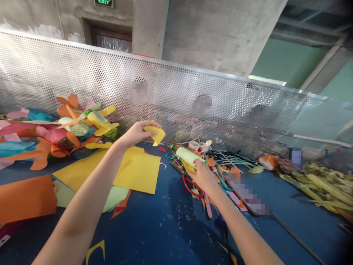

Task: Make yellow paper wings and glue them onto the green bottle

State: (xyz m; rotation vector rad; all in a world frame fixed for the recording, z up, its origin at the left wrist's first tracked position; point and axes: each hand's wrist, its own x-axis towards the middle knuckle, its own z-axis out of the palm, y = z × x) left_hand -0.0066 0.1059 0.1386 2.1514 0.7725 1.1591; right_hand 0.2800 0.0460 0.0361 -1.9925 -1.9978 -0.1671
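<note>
My left hand (139, 133) is closed on a small curled piece of yellow paper (156, 135), pinched between thumb and fingers above the blue table. My right hand (203, 176) reaches over the scrap pile with its fingers apart. Its fingertips are at the edge of a green bottle wrapped in pale green paper (187, 156); whether they press on it is unclear. Just below that hand lie scissors with red handles (190, 189), partly covered by it. Yellow sheets (138, 171) lie beneath and right of my left forearm.
Bottles with paper petals (79, 127) crowd the left. An orange sheet (26, 198) lies in front of them. Coloured scraps (209, 206) surround my right hand. Corn husks (325, 189) are heaped at right. A perforated metal panel (110, 84) borders the back, with people behind it.
</note>
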